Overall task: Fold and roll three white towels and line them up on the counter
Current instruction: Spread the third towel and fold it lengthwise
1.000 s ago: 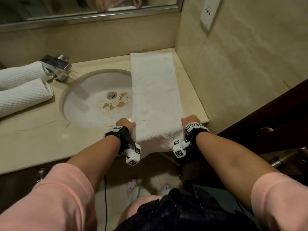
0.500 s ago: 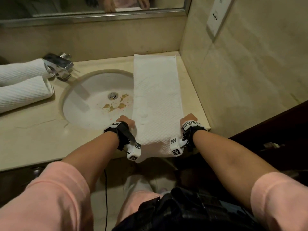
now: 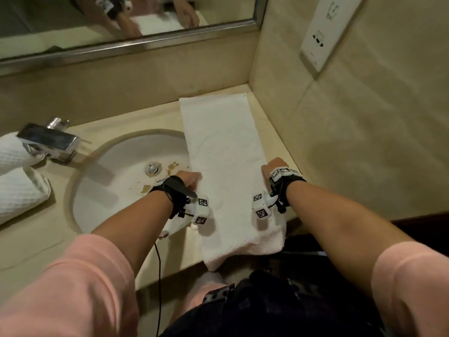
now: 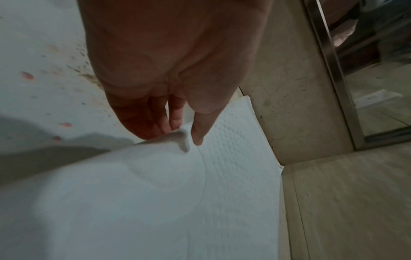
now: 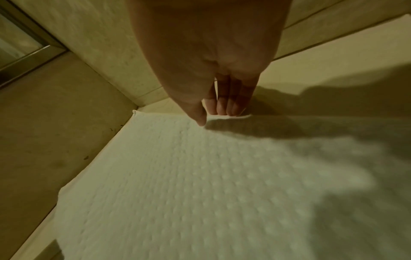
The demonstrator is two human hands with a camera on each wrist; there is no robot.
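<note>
One folded white towel (image 3: pixel 223 152) lies as a long strip on the counter (image 3: pixel 36 242), far end at the back wall near the corner, left edge overlapping the sink (image 3: pixel 116 171), near end hanging over the counter's front edge. Two more rolled towels (image 3: pixel 19 188) sit at the far left, one behind the other, beside the faucet (image 3: pixel 48 142).

No brand or readable text anywhere; only black-and-white square marker patterns on the wrist rigs, and small symbols on the wall socket plate (image 3: pixel 323 32), too small to read.

Left hand (image 3: pixel 188 178) is at the strip's left edge, over the sink side. In the left wrist view, fingers (image 4: pixel 153 121) on one side & thumb on the other pinch a raised bit of the edge. Right hand (image 3: pixel 273 166) is at the right edge, level w/ the left. In the right wrist view its fingers (image 5: pixel 227 102) point down at the edge, thumb on the cloth top; looks like a pinch on the edge. Both forearms reach fwd, roughly parallel, pink sleeves pushed above the elbows.

Mirror (image 3: pixel 121 20) above the back wall reflects the hands & towel.
</note>
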